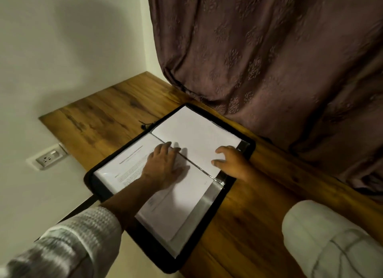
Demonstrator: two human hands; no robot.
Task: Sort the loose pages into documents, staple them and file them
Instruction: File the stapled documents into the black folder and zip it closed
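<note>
A black zip folder (226,192) lies open on the wooden desk, with clear plastic sleeves inside. On its near half lies a printed document (128,168) with lines of text. My left hand (163,165) lies flat on that page, fingers straight and reaching to the folder's spine. The far half carries a blank white page (192,132). My right hand (230,161) rests at the near right corner of that white page, fingers loosely bent on the paper; whether it pinches the sheet I cannot tell. No stapler is in view.
The wooden desk (107,116) runs along a white wall into a corner. A brown patterned curtain (269,60) hangs down onto the desk's far edge, just behind the folder. A wall socket (48,156) sits below the desk at left. The folder overhangs the desk's near edge.
</note>
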